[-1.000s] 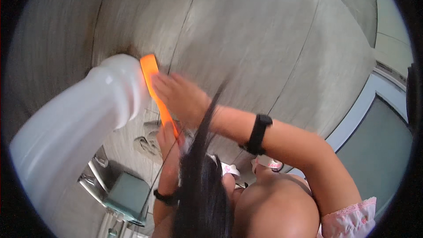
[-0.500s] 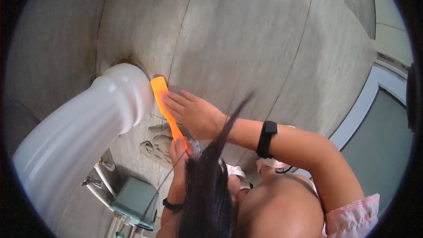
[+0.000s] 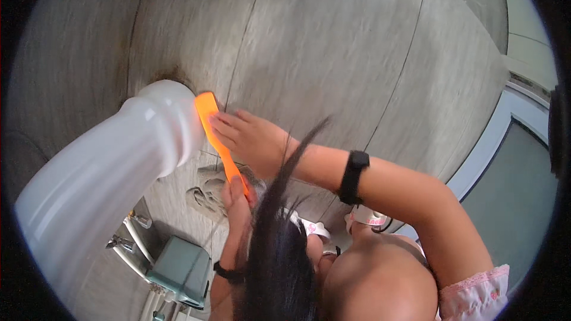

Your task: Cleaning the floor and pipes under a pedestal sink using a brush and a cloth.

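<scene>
My left hand (image 3: 237, 195) is closed around the handle of an orange brush (image 3: 209, 123). Its wide flat head lies close against the foot of a white, glossy pedestal (image 3: 169, 120), down by the grey tiles. Stretched flat, the fingers of my right hand (image 3: 254, 141) rest on the back of the brush head. The brush's underside is hidden from view. Behind my left hand, a crumpled grey-brown cloth (image 3: 207, 197) lies on the floor. Dark hair hangs over part of my left forearm and in front of my right wrist.
A teal bin-like box (image 3: 180, 266) stands at the lower left, beside white pipes with metal valves (image 3: 122, 242). Dark stains mark the tiles around the pedestal's foot. A white-framed door with a frosted panel (image 3: 508, 202) is at the right. White-and-pink footwear (image 3: 370, 216) shows below my right forearm.
The brush and both my hands have shifted a little up and to the left along the pedestal's foot. My grip on the brush looks the same.
</scene>
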Demonstrator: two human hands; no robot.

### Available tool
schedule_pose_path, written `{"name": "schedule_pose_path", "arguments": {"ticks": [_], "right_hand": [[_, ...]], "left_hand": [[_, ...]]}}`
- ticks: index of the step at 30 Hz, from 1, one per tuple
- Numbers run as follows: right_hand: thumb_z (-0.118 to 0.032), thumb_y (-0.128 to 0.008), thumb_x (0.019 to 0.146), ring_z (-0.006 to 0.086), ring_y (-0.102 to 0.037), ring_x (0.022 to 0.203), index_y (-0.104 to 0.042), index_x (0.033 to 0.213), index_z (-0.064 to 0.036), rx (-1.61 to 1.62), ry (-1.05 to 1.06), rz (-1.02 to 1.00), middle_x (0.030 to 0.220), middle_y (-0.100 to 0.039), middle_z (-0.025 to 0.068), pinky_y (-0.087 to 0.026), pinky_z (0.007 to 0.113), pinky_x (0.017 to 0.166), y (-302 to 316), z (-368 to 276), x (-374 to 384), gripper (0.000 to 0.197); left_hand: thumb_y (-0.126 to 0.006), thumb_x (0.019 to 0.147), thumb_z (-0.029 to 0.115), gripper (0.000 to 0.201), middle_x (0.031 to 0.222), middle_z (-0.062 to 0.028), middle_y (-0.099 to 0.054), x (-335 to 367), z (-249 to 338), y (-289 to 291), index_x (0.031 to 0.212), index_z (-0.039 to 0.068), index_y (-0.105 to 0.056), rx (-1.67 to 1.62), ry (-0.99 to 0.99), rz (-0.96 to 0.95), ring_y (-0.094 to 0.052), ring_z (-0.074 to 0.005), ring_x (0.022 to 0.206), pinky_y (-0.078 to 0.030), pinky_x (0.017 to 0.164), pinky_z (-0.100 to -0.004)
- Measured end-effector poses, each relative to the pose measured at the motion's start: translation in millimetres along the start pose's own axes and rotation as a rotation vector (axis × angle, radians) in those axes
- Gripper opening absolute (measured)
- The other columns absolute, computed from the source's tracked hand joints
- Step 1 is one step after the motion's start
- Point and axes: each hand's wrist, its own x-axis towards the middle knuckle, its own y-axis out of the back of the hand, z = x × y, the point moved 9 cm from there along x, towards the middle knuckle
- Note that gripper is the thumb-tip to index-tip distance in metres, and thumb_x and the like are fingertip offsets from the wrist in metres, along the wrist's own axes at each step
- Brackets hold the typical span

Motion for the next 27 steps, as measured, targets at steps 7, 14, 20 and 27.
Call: {"name": "schedule_pose_path", "arguments": {"ticks": [7,14,20,27], "right_hand": [[-0.022,-0.061,0.071,0.0248,-0.040,0.128,-0.043,0.131,0.0043,-0.033,0.027,0.224,0.134,-0.046,0.0155,-0.031,0.037,0.105,42.0,21.7,27.8,0.068],[-0.026,-0.065,0.070,0.0242,-0.037,0.131,-0.041,0.133,0.0049,-0.182,0.056,0.042,0.139,-0.042,0.0139,-0.030,0.037,0.106,22.8,-14.8,5.1,0.075],[-0.029,-0.068,0.068,0.0242,-0.039,0.128,-0.045,0.130,0.0013,-0.137,0.023,0.154,0.135,-0.045,0.0134,-0.032,0.038,0.104,34.1,11.9,21.8,0.073],[-0.023,-0.061,0.073,0.0246,-0.032,0.135,-0.040,0.135,0.0028,-0.066,0.061,0.001,0.144,-0.038,0.0155,-0.026,0.037,0.110,-2.3,-35.7,-12.2,0.071]], "left_hand": [[-0.045,0.099,0.034,0.029,0.052,-0.0009,-0.041,30.9,38.8,-35.2,0.085,0.009,-0.048,-0.262,-0.031,-0.001,-0.034,-0.0084,0.040,-0.027,0.038,-0.0245],[-0.045,0.099,0.035,0.029,0.054,-0.0002,-0.040,-0.3,-10.1,9.8,0.085,0.009,-0.049,0.003,-0.085,-0.016,-0.031,-0.0078,0.040,-0.027,0.040,-0.0249],[-0.044,0.098,0.038,0.035,0.055,-0.0024,-0.044,20.5,28.5,-36.1,0.084,0.006,-0.049,-0.344,0.034,-0.096,-0.040,-0.0115,0.041,-0.034,0.040,-0.0264],[-0.044,0.098,0.035,0.032,0.054,0.0007,-0.040,-27.9,-5.8,24.2,0.081,0.008,-0.048,0.066,-0.023,0.028,-0.036,-0.0069,0.043,-0.027,0.040,-0.0216]]}}
